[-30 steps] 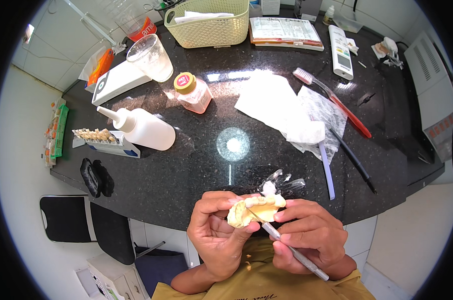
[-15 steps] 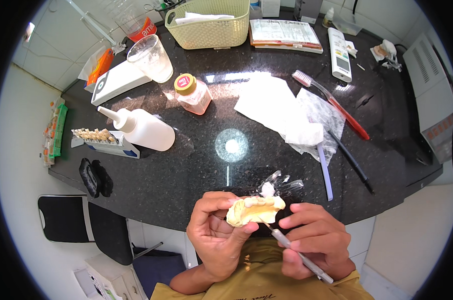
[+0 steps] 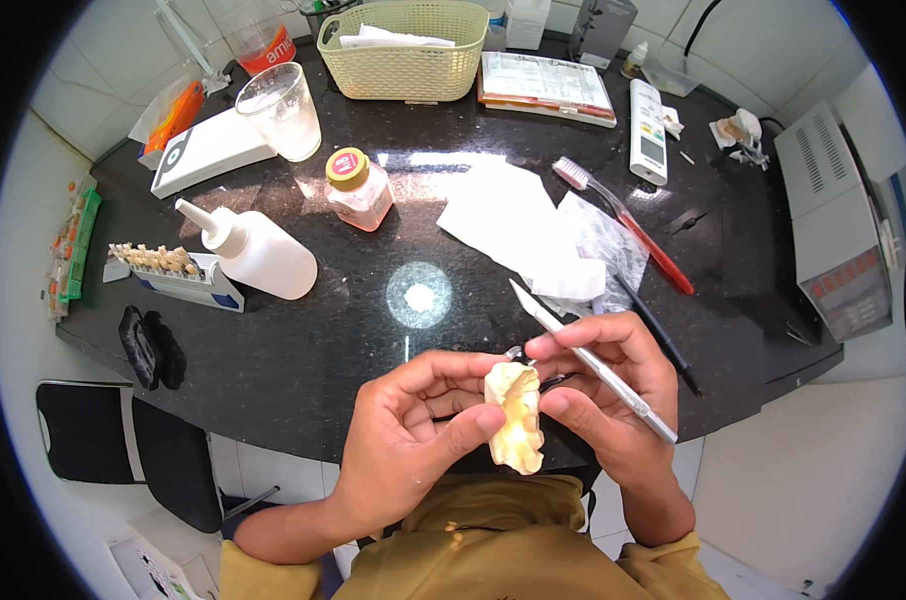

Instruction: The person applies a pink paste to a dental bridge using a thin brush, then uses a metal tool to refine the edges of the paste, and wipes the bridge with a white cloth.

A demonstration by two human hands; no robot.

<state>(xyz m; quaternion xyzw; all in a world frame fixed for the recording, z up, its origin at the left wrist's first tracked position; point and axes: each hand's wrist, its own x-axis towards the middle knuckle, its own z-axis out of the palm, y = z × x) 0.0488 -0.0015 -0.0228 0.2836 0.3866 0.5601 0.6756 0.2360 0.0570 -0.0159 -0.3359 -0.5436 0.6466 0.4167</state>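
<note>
Between my hands, above the table's near edge, is a pale yellow plaster dental cast point(image 3: 516, 425), turned with its long side running toward me. My left hand point(image 3: 413, 425) pinches its left side between thumb and fingers. My right hand point(image 3: 618, 400) has its thumb and fingertips at the cast's right edge. Across the right fingers lies a slim silver scalpel-like knife point(image 3: 598, 365), its pointed end up and to the left, away from the cast. Part of a clear plastic scrap point(image 3: 514, 353) shows behind the cast, mostly hidden by my fingers.
White paper tissues point(image 3: 508, 215), a red toothbrush point(image 3: 638, 230) and a dark-handled tool point(image 3: 658, 335) lie beyond my right hand. On the left stand a white squeeze bottle point(image 3: 263, 255), a gold-lidded jar point(image 3: 361, 195) and a tooth shade guide point(image 3: 188, 275). A basket point(image 3: 403, 65) stands at the back.
The cast has turned from lying crosswise to lengthwise. My right hand has come up to the cast's side, and the knife has swung from pointing at the cast to pointing away over the table.
</note>
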